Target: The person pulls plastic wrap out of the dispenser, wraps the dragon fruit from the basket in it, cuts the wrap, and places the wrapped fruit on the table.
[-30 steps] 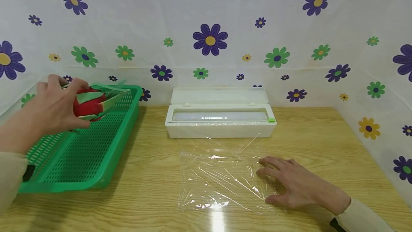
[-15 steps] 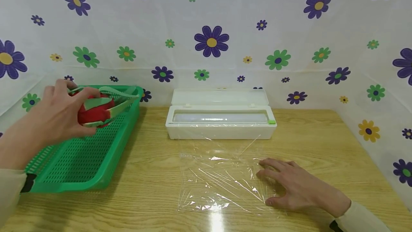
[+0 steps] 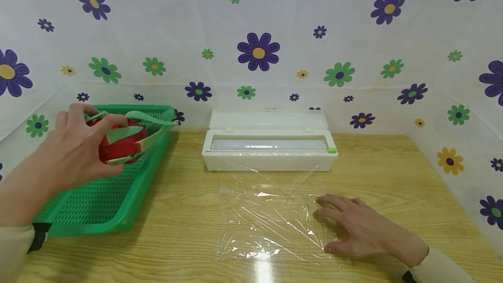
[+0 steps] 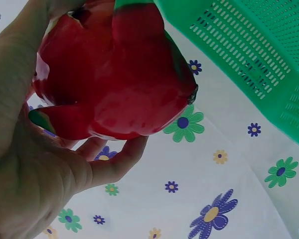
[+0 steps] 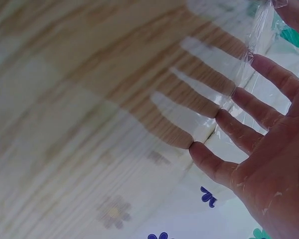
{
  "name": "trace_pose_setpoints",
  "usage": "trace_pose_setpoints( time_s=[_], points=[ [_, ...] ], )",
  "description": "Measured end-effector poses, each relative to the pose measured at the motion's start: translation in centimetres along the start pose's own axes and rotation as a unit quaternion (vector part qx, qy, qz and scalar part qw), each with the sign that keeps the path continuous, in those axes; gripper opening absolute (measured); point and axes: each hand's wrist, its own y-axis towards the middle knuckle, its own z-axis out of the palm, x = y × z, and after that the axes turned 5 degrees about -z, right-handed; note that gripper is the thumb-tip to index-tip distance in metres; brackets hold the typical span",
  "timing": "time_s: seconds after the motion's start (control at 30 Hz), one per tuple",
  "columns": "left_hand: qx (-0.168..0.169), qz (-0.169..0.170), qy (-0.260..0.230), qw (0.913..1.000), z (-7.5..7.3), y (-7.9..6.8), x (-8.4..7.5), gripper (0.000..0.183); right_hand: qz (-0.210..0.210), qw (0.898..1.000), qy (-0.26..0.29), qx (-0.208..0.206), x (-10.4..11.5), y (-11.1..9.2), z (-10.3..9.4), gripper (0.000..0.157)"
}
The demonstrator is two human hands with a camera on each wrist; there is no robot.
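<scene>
My left hand (image 3: pixel 80 150) grips a red dragon fruit (image 3: pixel 122 144) with green-tipped scales, held up over the green basket (image 3: pixel 135 213). In the left wrist view the fruit's glossy red skin (image 4: pixel 124 84) shows between curled fingers and thumb. A sheet of clear cling film (image 3: pixel 267 226) lies on the table, drawn from the white dispenser box (image 3: pixel 271 162) behind it. At the film's right edge rests my right hand (image 3: pixel 359 227), fingers spread and fingertips down. The right wrist view shows those fingertips on the glossy tabletop, with crinkled film (image 5: pixel 259 32) near the thumb and index finger.
The dispenser's lid (image 3: pixel 268 119) stands raised, and a roll (image 3: pixel 269 144) lies inside. A green slider (image 3: pixel 332 150) sits at the box's right end. A flower-patterned sheet (image 3: pixel 188 25) hangs behind and along the sides of the wooden table (image 3: pixel 385 165).
My left hand has carried the dragon fruit to the right and slightly toward me, across the basket. The right hand and the film have stayed in place.
</scene>
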Motion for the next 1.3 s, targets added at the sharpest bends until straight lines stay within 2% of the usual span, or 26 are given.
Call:
trace_pose_setpoints(
  time_s=[0.17, 0.27, 0.5, 0.63, 0.87, 1.0, 1.3],
  points=[
    [-0.045, 0.046, -0.011, 0.9979, 0.1, -0.3, -0.7, 0.087, 0.004, 1.000, 0.005, 0.004, 0.1, 0.0, 0.0, 0.061],
    [-0.058, 0.066, -0.023, 0.9958, 0.3, -0.5, -1.2, 0.086, 0.003, 1.000, 0.005, 0.002, 0.1, 0.0, -0.1, 0.061],
    [-0.061, 0.082, -0.050, 0.9935, 0.4, -0.9, -3.1, 0.084, -0.001, 1.000, -0.002, -0.006, 0.0, 0.0, -0.1, 0.061],
    [-0.071, 0.107, -0.060, 0.9899, 0.6, -0.9, -4.1, 0.086, -0.003, 1.000, -0.002, -0.006, 0.0, -0.1, 0.0, 0.061],
    [-0.057, 0.108, -0.075, 0.9897, 1.2, -1.4, -6.6, 0.089, -0.007, 1.000, -0.004, -0.007, 0.0, -0.2, 0.0, 0.062],
    [-0.053, 0.123, -0.092, 0.9867, 1.8, -1.5, -7.8, 0.087, -0.006, 1.000, -0.007, -0.010, 0.0, -0.2, 0.0, 0.062],
    [-0.009, 0.135, -0.111, 0.9846, 3.0, -1.5, -11.1, 0.084, 0.002, 1.000, -0.007, -0.001, 0.0, -0.2, 0.1, 0.063]
  ],
)
